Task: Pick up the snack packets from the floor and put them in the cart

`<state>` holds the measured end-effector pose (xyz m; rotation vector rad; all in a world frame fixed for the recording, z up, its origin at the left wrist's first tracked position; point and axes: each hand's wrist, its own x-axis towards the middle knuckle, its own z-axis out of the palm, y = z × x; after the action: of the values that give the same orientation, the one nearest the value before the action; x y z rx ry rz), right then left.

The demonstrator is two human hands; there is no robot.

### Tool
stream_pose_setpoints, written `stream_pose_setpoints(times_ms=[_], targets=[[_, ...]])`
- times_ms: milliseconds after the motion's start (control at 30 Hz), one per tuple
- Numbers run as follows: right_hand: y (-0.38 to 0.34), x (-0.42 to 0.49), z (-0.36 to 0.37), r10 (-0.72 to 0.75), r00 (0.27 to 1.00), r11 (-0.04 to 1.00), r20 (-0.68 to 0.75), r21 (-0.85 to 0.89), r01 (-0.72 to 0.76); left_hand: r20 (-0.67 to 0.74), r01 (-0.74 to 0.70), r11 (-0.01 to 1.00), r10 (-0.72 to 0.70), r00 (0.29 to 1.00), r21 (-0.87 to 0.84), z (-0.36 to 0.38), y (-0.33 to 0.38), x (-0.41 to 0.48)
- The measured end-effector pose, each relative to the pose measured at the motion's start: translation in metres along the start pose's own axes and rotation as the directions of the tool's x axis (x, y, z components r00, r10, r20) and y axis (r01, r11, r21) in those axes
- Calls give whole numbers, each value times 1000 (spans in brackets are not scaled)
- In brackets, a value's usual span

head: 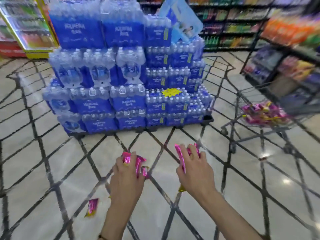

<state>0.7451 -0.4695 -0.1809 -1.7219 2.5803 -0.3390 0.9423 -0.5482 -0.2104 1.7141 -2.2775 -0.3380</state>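
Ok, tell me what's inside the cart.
The cart holds a heap of pink and yellow snack packets. Whatever lies beneath that heap is covered, and blur hides finer detail.

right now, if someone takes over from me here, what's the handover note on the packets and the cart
Left grip: holds a bunch of pink snack packets.
Right grip: holds more pink packets.
Cart: ahead to the right, a pile of packets already inside.
Done: some packets are in the cart.
Left: one packet lies on the floor beside the left forearm, and a gold packet end shows under the right wrist; drop both handfuls in the cart, then fetch those.
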Motion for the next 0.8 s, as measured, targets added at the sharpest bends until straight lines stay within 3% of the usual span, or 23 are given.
stream_pose_setpoints(times_ms=[233, 433, 800], targets=[[190, -18, -37, 321, 945, 947, -58, 24, -320, 95, -312, 950, 308, 947, 23, 67, 197, 19], [316, -37, -54, 518, 849, 855, -99, 74, -513, 144, -445, 893, 449, 882, -65, 104, 325, 32], [486, 40, -49, 675, 724, 738, -139, 145, -660, 169, -480, 842, 525, 834, -245, 186, 492, 139]])
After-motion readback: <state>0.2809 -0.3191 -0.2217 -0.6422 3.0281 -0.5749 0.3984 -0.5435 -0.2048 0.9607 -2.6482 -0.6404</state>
